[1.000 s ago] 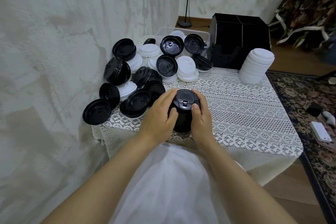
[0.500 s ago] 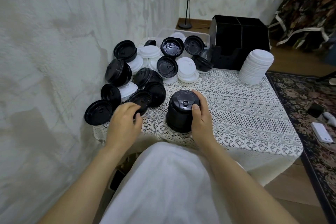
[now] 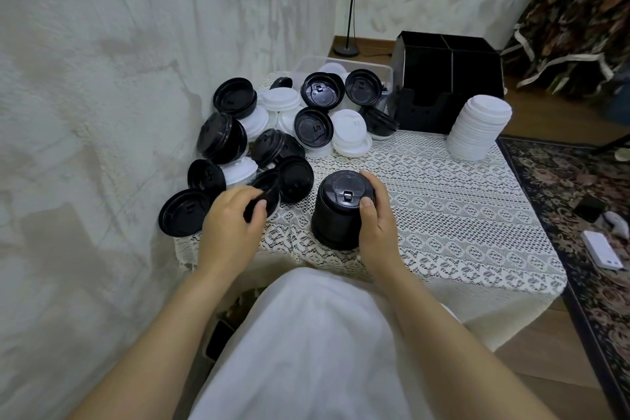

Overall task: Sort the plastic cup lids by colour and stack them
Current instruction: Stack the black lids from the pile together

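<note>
A stack of black lids point(image 3: 339, 211) stands near the table's front edge. My right hand point(image 3: 376, 225) grips its right side, thumb on the top rim. To its left, my left hand point(image 3: 230, 222) pinches the edge of a loose black lid point(image 3: 267, 193), which is tilted up off the cloth. Behind lies a mixed heap of black lids point(image 3: 221, 143) and white lids point(image 3: 349, 133). A tall stack of white lids point(image 3: 479, 128) stands at the back right.
The lace-covered table point(image 3: 443, 208) meets a white wall on the left. A black divided organiser box point(image 3: 446, 82) stands at the back, beside a clear plastic tub point(image 3: 313, 61). One black lid point(image 3: 184, 213) overhangs the table's left edge. A patterned rug lies to the right.
My left hand left the black stack, moved left to the heap and took hold of a loose black lid, tilting it up. My right hand stayed on the stack.
</note>
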Available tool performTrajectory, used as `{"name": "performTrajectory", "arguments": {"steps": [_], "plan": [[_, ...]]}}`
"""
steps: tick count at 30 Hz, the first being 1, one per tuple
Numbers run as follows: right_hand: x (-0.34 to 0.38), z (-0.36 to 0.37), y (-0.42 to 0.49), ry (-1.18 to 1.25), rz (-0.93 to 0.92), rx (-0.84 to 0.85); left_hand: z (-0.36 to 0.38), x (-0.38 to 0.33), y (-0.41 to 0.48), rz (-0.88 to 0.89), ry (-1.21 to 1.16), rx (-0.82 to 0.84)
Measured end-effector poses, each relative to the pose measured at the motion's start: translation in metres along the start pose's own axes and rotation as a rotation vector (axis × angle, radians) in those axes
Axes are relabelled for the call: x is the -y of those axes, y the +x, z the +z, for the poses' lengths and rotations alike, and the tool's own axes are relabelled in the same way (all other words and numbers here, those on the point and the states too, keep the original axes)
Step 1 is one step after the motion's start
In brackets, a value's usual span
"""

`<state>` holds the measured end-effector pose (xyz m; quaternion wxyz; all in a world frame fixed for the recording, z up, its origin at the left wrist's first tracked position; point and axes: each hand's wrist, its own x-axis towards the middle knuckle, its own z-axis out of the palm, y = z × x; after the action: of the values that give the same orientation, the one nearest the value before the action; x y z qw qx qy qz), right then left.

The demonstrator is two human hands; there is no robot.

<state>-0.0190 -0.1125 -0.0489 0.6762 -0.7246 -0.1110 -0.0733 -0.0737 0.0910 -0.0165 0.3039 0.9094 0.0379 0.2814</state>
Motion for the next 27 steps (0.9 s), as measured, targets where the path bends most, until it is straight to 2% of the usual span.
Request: {"name": "performTrajectory", "arguments": {"steps": [10,17,21,27], "plan": [[0.0,0.0,0.0,0.002,-0.011,0.005,-0.012,-0.037,0.028,-0.06,-0.425,-0.102],[-0.001,0.0,0.001,0.0,-0.013,0.01,0.003,-0.065,0.048,-0.266,-0.75,-0.083],[-0.003,0.0,0.002,-0.002,-0.021,0.006,0.018,-0.072,0.058,-0.325,-0.81,0.002],[-0.006,0.001,0.003,0.012,-0.05,0.019,0.034,-0.081,0.063,-0.271,-0.668,0.174]]}}
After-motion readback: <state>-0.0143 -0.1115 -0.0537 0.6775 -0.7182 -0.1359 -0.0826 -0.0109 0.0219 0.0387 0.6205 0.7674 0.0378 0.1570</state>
